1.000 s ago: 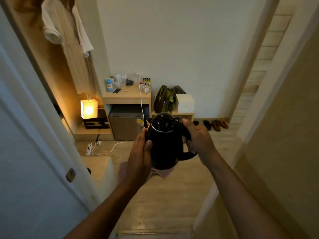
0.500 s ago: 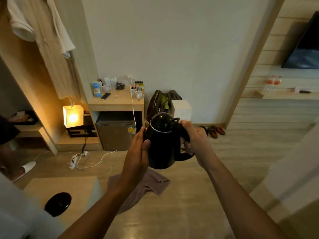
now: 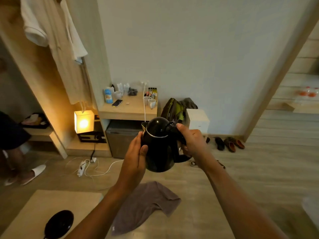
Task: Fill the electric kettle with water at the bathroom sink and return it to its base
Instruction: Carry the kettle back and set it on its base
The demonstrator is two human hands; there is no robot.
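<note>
The black electric kettle (image 3: 159,145) is held upright in mid-air at the centre of the view, lid closed. My right hand (image 3: 191,141) grips its handle on the right side. My left hand (image 3: 136,160) presses flat against its left wall. The round black kettle base (image 3: 58,224) lies on a low light-wood table (image 3: 34,209) at the lower left, well below and left of the kettle. No sink is in view.
A grey towel (image 3: 146,204) lies on the floor below the kettle. A power strip with white cables (image 3: 84,167) trails near a lit lamp (image 3: 84,121). Behind stand a shelf with mugs (image 3: 150,101), a minifridge (image 3: 120,137), a bag (image 3: 172,109), shoes (image 3: 229,144). Someone's slippered foot (image 3: 33,173) is at left.
I have come out through the doorway into the room; the door frame has left the view, and the low table with the kettle base has come into sight. Both hands keep the same hold.
</note>
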